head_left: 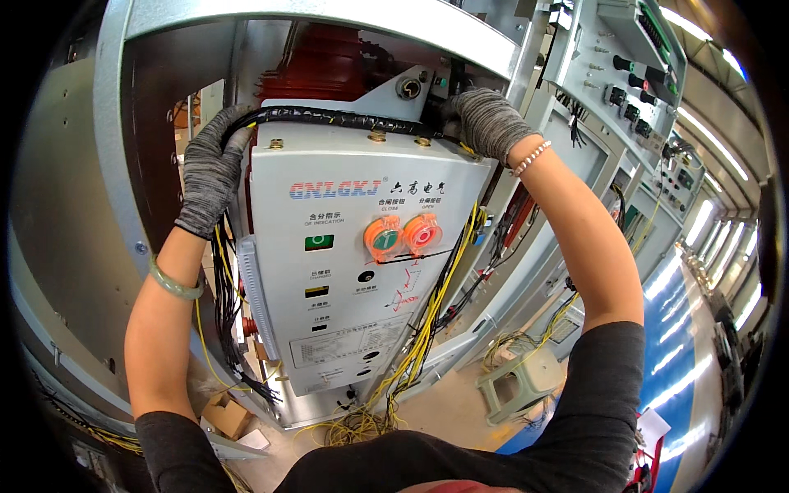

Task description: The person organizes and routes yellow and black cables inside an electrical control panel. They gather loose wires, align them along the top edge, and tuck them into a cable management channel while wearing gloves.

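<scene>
A black-wrapped wire harness (pixel 345 121) runs across the top edge of a light grey circuit breaker panel (pixel 329 197). At its left end, my left hand (pixel 215 168) in a grey knit glove is closed around the bundle, and loose black and yellow wires hang below it. My right hand (pixel 491 123), gloved the same way, is curled at the harness's other end by the panel's top right corner; its fingertips are partly hidden. Two round buttons under clear orange covers, one green (pixel 384 238) and one red (pixel 422 235), sit on the panel front.
Yellow and black wires (pixel 427 320) drop along the panel's right side to a tangle on the floor. Metal frame posts (pixel 111 123) flank the work. A pale green stool (pixel 522 384) stands at lower right, a cardboard box (pixel 228 415) at lower left. More open cabinets line the right.
</scene>
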A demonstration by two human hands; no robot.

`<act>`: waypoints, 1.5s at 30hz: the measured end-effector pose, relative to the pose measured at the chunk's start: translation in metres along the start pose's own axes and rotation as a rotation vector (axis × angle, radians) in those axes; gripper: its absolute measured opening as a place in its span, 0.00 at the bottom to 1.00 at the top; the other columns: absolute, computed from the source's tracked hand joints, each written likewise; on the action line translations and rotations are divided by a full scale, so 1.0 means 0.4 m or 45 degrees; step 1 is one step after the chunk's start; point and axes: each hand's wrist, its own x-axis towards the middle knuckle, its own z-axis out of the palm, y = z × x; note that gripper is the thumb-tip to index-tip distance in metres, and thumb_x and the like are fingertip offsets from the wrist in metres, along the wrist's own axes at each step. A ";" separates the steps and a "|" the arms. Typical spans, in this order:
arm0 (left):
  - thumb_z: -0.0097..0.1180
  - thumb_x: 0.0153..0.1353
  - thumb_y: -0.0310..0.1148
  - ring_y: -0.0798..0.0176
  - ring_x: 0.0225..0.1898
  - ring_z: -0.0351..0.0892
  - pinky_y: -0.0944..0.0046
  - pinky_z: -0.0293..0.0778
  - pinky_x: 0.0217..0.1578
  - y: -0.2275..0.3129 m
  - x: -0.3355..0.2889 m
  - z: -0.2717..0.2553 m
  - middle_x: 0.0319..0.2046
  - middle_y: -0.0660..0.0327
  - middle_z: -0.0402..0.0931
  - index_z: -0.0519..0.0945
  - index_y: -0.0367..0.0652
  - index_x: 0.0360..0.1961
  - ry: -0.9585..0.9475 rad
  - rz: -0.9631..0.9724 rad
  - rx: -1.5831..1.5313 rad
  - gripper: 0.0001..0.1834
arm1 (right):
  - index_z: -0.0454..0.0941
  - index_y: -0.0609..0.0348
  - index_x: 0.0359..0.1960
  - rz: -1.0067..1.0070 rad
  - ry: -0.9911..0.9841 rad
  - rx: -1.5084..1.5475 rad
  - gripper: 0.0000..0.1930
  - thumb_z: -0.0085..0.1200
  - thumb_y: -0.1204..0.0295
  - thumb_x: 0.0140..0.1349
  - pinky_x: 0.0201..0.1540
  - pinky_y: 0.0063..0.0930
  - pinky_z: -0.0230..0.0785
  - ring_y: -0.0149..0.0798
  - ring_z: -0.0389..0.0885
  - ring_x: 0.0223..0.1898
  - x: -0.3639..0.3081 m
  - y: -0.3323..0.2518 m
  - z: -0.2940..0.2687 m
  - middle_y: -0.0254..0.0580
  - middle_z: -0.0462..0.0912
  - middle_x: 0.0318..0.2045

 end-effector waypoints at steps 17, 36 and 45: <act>0.52 0.63 0.30 0.65 0.47 0.77 0.65 0.69 0.52 0.064 0.016 -0.017 0.44 0.57 0.79 0.77 0.40 0.49 0.078 0.133 -0.057 0.14 | 0.78 0.50 0.48 -0.136 -0.184 -0.296 0.15 0.54 0.69 0.57 0.44 0.37 0.75 0.46 0.82 0.38 0.040 0.033 0.048 0.49 0.83 0.36; 0.51 0.63 0.26 0.66 0.47 0.74 0.67 0.67 0.53 -0.046 0.044 0.003 0.44 0.58 0.77 0.75 0.39 0.49 -0.063 -0.042 -0.137 0.14 | 0.79 0.57 0.47 -0.093 -0.185 -0.289 0.13 0.48 0.75 0.61 0.49 0.33 0.73 0.44 0.80 0.45 0.091 0.008 0.050 0.45 0.80 0.47; 0.52 0.63 0.27 0.64 0.47 0.75 0.65 0.69 0.52 -0.026 0.037 0.000 0.45 0.55 0.78 0.75 0.38 0.50 -0.060 -0.119 -0.208 0.14 | 0.80 0.55 0.44 -0.180 -0.067 -0.391 0.12 0.52 0.74 0.59 0.45 0.33 0.74 0.44 0.81 0.44 0.122 0.032 0.088 0.44 0.81 0.45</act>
